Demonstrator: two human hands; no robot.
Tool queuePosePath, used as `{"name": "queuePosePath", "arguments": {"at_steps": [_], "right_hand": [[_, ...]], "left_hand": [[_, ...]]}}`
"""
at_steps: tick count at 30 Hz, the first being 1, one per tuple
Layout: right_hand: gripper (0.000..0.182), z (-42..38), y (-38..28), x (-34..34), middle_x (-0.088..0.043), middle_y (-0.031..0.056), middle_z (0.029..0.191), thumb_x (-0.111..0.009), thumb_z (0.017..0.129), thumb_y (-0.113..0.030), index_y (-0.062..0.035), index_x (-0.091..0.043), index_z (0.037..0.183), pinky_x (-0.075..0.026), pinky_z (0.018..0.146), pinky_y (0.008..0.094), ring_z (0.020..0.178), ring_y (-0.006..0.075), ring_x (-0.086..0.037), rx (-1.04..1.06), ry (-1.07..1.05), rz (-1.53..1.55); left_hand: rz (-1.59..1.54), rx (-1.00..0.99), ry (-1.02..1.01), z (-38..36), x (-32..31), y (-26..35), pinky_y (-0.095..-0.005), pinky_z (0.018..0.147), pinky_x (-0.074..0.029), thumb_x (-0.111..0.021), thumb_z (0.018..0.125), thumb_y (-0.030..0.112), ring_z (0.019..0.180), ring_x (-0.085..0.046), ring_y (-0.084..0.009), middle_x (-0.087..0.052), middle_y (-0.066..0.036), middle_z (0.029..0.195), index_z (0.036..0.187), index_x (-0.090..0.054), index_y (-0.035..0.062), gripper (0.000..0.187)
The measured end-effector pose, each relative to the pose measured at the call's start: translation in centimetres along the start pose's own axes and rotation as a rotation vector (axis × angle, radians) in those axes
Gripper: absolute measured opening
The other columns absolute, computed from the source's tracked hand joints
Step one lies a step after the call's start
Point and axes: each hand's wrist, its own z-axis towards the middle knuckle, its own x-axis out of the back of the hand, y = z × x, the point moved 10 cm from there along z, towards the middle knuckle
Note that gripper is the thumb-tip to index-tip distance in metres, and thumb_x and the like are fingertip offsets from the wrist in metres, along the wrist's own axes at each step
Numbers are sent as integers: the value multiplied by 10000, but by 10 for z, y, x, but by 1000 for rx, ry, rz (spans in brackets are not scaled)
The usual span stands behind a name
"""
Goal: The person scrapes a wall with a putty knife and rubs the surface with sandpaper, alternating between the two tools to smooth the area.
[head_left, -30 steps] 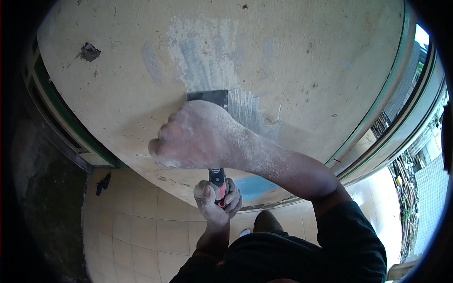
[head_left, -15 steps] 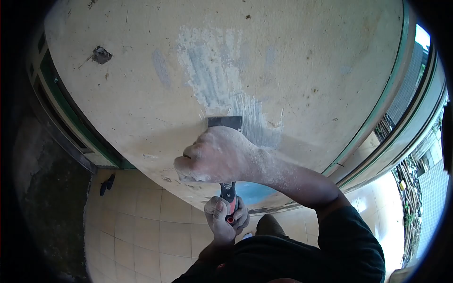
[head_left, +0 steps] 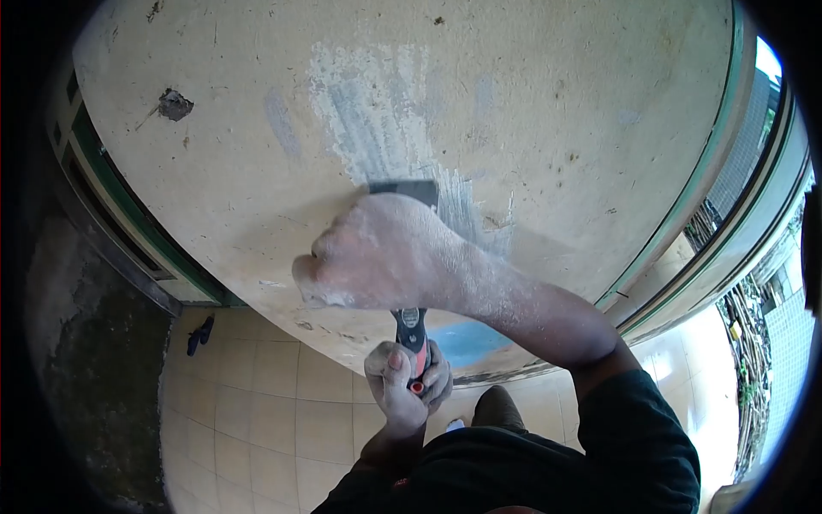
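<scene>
A scraper with a wide dark blade (head_left: 404, 188) and a black and red handle (head_left: 413, 330) is held against a wall (head_left: 599, 103). My right hand (head_left: 381, 248), coated in pale dust, is curled over the scraper just below the blade and hides its neck; its fingertips are hidden underneath. Lower down, my left hand (head_left: 407, 381) wraps round the handle's end. Above and to the right of the blade runs a streaky whitish-grey patch (head_left: 372, 111) with rough edges.
A dark chipped hole (head_left: 175, 104) marks the wall at upper left. Low on the wall is a blue area (head_left: 467, 343). Dark footwear (head_left: 200, 335) lies on the tiled floor (head_left: 257, 403). Green-framed openings flank the wall, and a stack of sticks (head_left: 747, 368) stands at right.
Both hands and the scraper have moved up the wall, slightly to the left, and the blade now covers a higher part of the whitish patch's edge. The grip is unchanged.
</scene>
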Motion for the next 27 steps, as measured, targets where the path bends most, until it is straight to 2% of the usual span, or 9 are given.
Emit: {"name": "queuePosePath", "arguments": {"at_steps": [2,4,6,8,13,16,23,26,27], "right_hand": [[154,3,4,8,-527,37,514,-620,710,-156,-57,-505,688,-497,448,333,543,181,-634,-5,77,-4],[154,2,2,18,-518,34,503,-625,706,-153,-59,-505,681,-490,430,332,535,175,-631,1,157,-38],[160,-4,-4,8,-512,33,495,-629,706,-154,-63,-501,674,-486,414,327,530,172,-631,-33,27,37],[163,-15,-11,-2,-508,30,494,-629,705,-155,-65,-497,672,-484,408,324,529,170,-630,-5,54,18],[168,0,-1,1,-502,23,494,-630,699,-152,-67,-486,679,-484,410,324,530,166,-627,-10,-4,-43],[175,-2,-1,11,-497,23,488,-628,701,-153,-65,-481,665,-484,404,326,518,162,-622,15,100,-139],[195,3,-5,-18,-549,46,512,-615,744,-132,-49,-485,626,-498,421,319,534,161,-634,-5,-86,-2],[187,6,-2,12,-557,46,525,-625,735,-131,-50,-490,634,-501,430,321,550,159,-638,18,142,-117],[168,5,-1,2,-557,41,531,-619,724,-141,-51,-495,655,-503,440,313,557,170,-639,-7,21,-49]], "left_hand": [[-51,-88,-86,15,-8,14,-229,282,-231,-426,880,562,325,-292,-80,-407,-15,543,702,-401,135,464],[37,-13,-130,12,-8,9,-223,295,-236,-429,894,534,329,-292,-80,-401,-14,540,689,-388,169,420],[-216,-112,-168,-7,-11,11,-204,316,-268,-506,923,337,392,-364,-87,-434,-83,581,798,-459,108,265],[-171,-125,-133,-19,-10,8,-213,300,-283,-492,933,289,386,-358,-84,-440,-86,586,801,-463,108,226],[-268,-117,-106,12,-8,-1,-210,316,-286,-495,933,291,391,-355,-81,-436,-84,581,782,-445,102,246],[-266,-144,-204,12,-13,11,-209,316,-284,-502,927,301,399,-365,-83,-439,-88,588,776,-436,98,261],[-330,-55,-126,0,5,0,-222,293,-276,-503,909,395,359,-345,-92,-430,-77,563,804,-471,84,330],[-36,-62,-217,19,-13,14,-220,271,-220,-363,926,511,316,-258,-71,-399,-26,559,696,-370,193,393],[-33,-57,-229,14,-16,12,-220,271,-220,-363,926,511,316,-258,-71,-399,-26,559,696,-370,193,393]]}}
